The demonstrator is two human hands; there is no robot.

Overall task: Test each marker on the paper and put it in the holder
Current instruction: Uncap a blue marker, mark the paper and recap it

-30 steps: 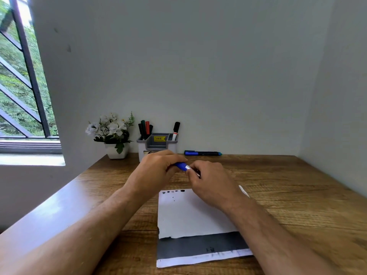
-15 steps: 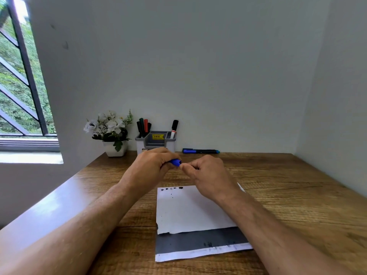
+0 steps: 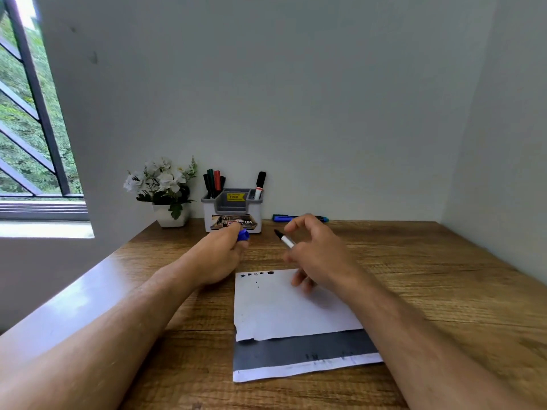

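Marker [image 3: 286, 241] sits uncapped in your right hand [image 3: 318, 253] grip, tip up-left. Your left hand [image 3: 220, 255] grips the blue cap [image 3: 243, 235]; paper [image 3: 284, 306] lies below both.

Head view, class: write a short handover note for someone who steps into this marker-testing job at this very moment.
Left hand: grips the blue cap.
Right hand: holds the uncapped marker, tip up and to the left, above the paper.
Holder stands at the back wall with several markers in it; one blue marker lies on the table to its right.
Done: a row of test marks along the paper's top edge.
Left: test this marker, recap, put it in the holder; then the blue one.
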